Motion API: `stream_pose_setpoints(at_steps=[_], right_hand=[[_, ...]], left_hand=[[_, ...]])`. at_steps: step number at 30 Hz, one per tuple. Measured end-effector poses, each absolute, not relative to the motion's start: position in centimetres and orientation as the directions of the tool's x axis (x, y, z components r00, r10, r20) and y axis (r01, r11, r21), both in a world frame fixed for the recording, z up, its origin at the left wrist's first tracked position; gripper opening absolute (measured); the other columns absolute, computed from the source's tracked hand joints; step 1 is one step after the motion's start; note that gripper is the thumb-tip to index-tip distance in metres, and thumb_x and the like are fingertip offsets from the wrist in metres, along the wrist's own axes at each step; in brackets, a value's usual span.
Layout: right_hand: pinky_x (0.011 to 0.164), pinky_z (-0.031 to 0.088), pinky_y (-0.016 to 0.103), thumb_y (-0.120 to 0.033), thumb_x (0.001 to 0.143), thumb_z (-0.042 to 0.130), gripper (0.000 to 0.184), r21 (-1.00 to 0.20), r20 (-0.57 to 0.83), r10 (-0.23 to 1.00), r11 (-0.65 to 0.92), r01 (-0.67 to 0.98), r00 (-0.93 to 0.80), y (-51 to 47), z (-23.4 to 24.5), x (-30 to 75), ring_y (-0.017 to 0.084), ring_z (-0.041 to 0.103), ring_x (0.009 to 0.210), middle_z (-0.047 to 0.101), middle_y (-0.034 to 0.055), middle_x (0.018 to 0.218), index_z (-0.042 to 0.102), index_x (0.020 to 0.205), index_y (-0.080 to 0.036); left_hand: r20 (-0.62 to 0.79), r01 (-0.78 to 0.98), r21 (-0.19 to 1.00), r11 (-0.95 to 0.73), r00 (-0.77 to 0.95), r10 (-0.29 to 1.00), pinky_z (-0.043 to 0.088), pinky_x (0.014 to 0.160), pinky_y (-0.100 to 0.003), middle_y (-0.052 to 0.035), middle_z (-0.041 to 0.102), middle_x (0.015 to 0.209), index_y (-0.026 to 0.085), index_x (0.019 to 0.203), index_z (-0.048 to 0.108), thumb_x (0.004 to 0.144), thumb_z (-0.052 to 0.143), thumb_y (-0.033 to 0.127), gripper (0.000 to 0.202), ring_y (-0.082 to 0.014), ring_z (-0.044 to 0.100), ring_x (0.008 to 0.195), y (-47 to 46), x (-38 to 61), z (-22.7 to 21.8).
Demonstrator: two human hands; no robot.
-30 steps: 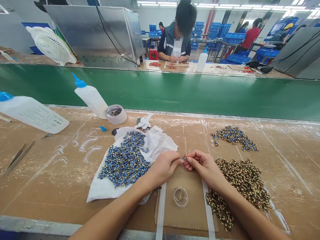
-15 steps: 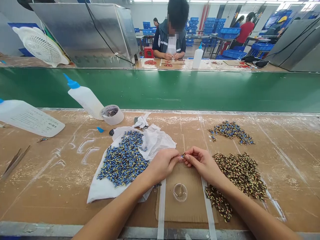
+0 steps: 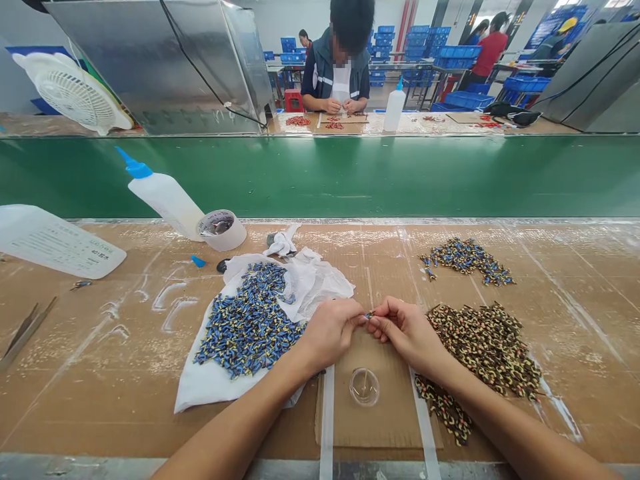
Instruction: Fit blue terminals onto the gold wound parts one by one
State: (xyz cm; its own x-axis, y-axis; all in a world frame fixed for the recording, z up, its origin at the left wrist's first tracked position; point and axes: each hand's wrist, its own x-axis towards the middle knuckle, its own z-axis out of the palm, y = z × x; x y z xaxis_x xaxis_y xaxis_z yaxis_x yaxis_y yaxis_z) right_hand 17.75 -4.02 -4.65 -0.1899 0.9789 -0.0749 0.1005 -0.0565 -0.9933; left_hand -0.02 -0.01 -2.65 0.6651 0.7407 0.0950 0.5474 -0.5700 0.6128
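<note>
My left hand [image 3: 334, 330] and my right hand [image 3: 403, 330] meet over the cardboard pad, fingertips pinched together. Between them is a tiny blue-and-yellow piece [image 3: 369, 315], mostly covered by the fingers; whether it is one part or two I cannot tell. Left of my hands, a heap of small blue, black and yellow pieces [image 3: 245, 327] lies on a white cloth [image 3: 193, 387]. Beside my right forearm spreads a heap of small black-and-yellow pieces [image 3: 480, 347]. Below the hands, a small clear round dish [image 3: 365, 387] holds a thin stick.
A smaller pile of blue-and-yellow pieces [image 3: 467, 260] sits at the back right. To the left are a tape roll [image 3: 233, 233], a blue-tipped bottle [image 3: 167, 203], a lying bottle [image 3: 60, 240] and tweezers [image 3: 27, 333]. Beyond the green belt [image 3: 320, 173], a person works.
The view has shifted slightly. My hands stay together, and the tiny piece between the fingertips shows more of its blue side.
</note>
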Motion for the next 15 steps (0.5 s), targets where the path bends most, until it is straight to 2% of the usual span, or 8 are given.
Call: stream_pose_setpoints(at_steps=[5, 10, 15], right_hand=[[0.054, 0.047, 0.028, -0.033, 0.090, 0.054, 0.018, -0.981, -0.026, 0.980, 0.014, 0.193, -0.199, -4.31, -4.60, 17.80, 0.018, 0.059, 0.059, 0.063, 0.0023, 0.067, 0.056, 0.076, -0.022], [0.054, 0.045, 0.028, -0.026, 0.090, 0.051, 0.015, -0.958, 0.020, 0.973, 0.084, 0.273, -0.229, -4.43, -4.32, 17.96, 0.018, 0.059, 0.059, 0.063, 0.0016, 0.068, 0.053, 0.075, -0.023], [0.058, 0.047, 0.028, -0.024, 0.090, 0.050, 0.015, -0.952, 0.032, 0.972, 0.101, 0.288, -0.233, -4.43, -4.47, 18.14, 0.019, 0.061, 0.062, 0.064, 0.0017, 0.070, 0.052, 0.075, -0.023]], left_hand=[[0.091, 0.555, 0.569, -0.607, 0.690, 0.718, 0.032, 0.060, -0.025, -0.0016, 0.058, 0.066, 0.017, 0.066, 0.055, 0.086, 0.045, 0.013, 0.022, -0.0152, 0.052, 0.064, -0.04, 0.20, -2.92], [0.096, 0.544, 0.550, -0.634, 0.712, 0.695, 0.034, 0.061, -0.025, -0.0016, 0.057, 0.068, 0.016, 0.070, 0.056, 0.086, 0.044, 0.011, 0.021, -0.0152, 0.052, 0.065, -0.04, 0.31, -3.01], [0.110, 0.548, 0.512, -0.661, 0.721, 0.684, 0.033, 0.061, -0.025, -0.0017, 0.057, 0.068, 0.016, 0.069, 0.056, 0.085, 0.044, 0.009, 0.021, -0.0153, 0.052, 0.065, -0.20, 0.22, -3.18]])
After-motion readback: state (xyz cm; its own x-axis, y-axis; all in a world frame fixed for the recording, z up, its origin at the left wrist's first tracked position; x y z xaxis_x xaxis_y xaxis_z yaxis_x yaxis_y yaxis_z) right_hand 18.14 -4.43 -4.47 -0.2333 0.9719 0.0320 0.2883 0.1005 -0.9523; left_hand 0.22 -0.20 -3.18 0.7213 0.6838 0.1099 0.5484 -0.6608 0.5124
